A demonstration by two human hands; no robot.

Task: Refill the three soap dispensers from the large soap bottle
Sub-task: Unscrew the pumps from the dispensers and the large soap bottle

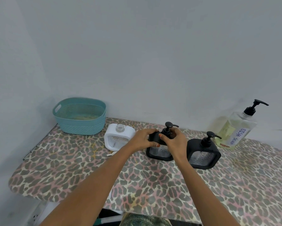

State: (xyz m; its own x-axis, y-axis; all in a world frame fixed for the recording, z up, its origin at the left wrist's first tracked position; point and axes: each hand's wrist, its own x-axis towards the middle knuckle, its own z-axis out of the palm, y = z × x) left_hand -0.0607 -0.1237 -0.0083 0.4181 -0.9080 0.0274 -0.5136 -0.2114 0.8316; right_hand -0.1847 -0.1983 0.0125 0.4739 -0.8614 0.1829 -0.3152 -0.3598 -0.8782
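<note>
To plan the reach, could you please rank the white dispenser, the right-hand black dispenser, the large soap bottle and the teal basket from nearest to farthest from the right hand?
From the right hand:
1. Right-hand black dispenser, just to its right.
2. White dispenser, left, uncapped.
3. Large soap bottle, far right by the wall.
4. Teal basket, far left corner.

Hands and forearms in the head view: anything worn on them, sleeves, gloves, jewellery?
Nothing worn that shows. The left hand and right hand are bare, without gloves, and both forearms are uncovered to the frame's bottom edge, so no sleeves appear. No watch, bracelet or ring is visible. The visible fingernails look orange-tinted.
</note>
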